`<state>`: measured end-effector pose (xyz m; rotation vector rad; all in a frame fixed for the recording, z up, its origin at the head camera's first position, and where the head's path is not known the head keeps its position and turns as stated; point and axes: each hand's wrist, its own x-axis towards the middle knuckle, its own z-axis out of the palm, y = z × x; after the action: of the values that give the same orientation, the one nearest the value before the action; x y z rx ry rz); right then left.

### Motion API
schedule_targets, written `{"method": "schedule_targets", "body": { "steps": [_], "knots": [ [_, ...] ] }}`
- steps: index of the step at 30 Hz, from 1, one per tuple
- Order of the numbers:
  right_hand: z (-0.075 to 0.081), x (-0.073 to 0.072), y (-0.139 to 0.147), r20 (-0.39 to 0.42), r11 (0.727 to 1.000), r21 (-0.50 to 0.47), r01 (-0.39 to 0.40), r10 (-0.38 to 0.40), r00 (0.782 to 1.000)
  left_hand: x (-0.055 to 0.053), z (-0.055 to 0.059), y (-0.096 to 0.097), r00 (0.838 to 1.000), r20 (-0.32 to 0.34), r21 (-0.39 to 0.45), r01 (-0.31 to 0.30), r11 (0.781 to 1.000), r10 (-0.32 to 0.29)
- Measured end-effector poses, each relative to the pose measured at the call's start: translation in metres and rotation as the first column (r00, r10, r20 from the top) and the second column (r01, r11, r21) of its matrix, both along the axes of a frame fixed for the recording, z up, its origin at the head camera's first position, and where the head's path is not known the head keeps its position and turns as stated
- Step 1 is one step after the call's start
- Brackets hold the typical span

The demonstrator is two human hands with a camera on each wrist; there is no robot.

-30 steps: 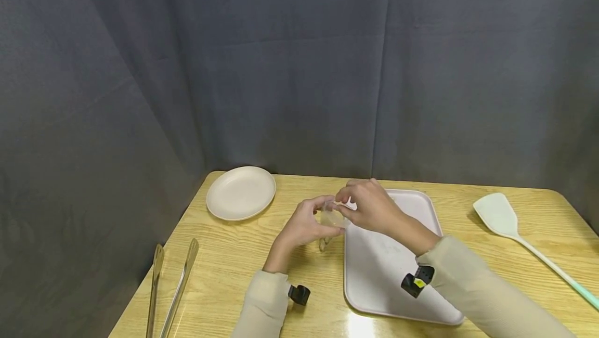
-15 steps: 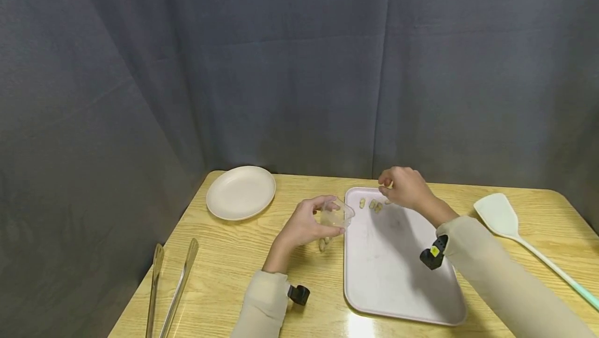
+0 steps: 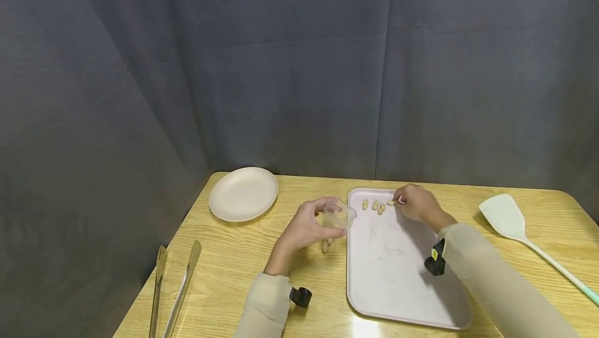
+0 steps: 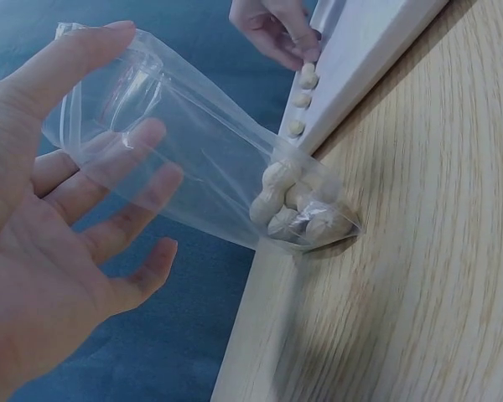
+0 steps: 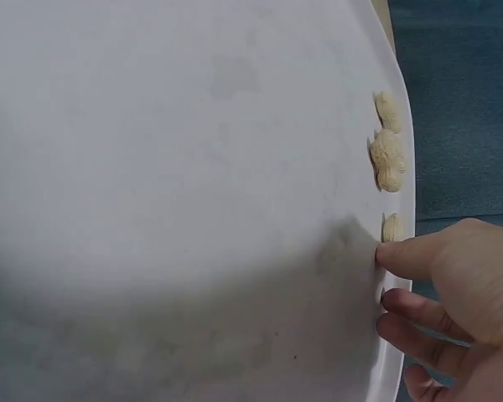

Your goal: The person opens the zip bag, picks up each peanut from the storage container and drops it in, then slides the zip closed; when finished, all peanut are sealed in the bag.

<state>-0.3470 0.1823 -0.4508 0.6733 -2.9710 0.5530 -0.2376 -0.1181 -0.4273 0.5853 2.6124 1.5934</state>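
My left hand (image 3: 306, 223) grips the top of a clear plastic bag (image 4: 193, 126), with the thumb on one side and the fingers on the other. Several unshelled peanuts (image 4: 298, 201) lie in the bag's bottom corner, low over the wooden table. At the far rim of the pale tray (image 3: 398, 265), my right hand (image 3: 418, 204) pinches a peanut (image 4: 308, 69) at its fingertips. Other peanuts (image 3: 375, 205) lie in a loose row along that rim. From the right wrist, the thumb partly covers the nearest peanut (image 5: 391, 224).
A round plate (image 3: 243, 194) stands at the table's back left. Metal tongs (image 3: 180, 296) lie at the front left. Right of the tray is a pale spatula (image 3: 505, 217) with a green handle end. A dark curtain (image 3: 290, 67) hangs behind the table (image 3: 243, 265).
My right hand has gone from the bag's mouth to the tray's far right rim and lowered there, uncovering the row of peanuts. The left hand and bag have stayed in place.
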Motion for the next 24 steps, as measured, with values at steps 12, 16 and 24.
{"method": "schedule_targets", "body": {
  "steps": [12, 16, 24],
  "knots": [
    [-0.007, 0.0, 0.001, 0.03, 0.996, -0.069, 0.053, -0.051, 0.998, 0.001, 0.0, -0.001, 1.0, 0.019, 0.007, -0.012, 1.0, 0.012],
    [-0.007, 0.001, 0.001, 0.054, 0.994, -0.08, 0.068, -0.064, 0.997, 0.0, 0.0, -0.001, 1.0, 0.021, 0.005, -0.018, 1.0, 0.018],
    [0.029, 0.012, -0.012, -0.107, 0.991, -0.125, -0.048, 0.034, 0.994, 0.0, -0.001, -0.002, 1.0, 0.019, 0.003, -0.019, 1.0, 0.019]
  ]
}}
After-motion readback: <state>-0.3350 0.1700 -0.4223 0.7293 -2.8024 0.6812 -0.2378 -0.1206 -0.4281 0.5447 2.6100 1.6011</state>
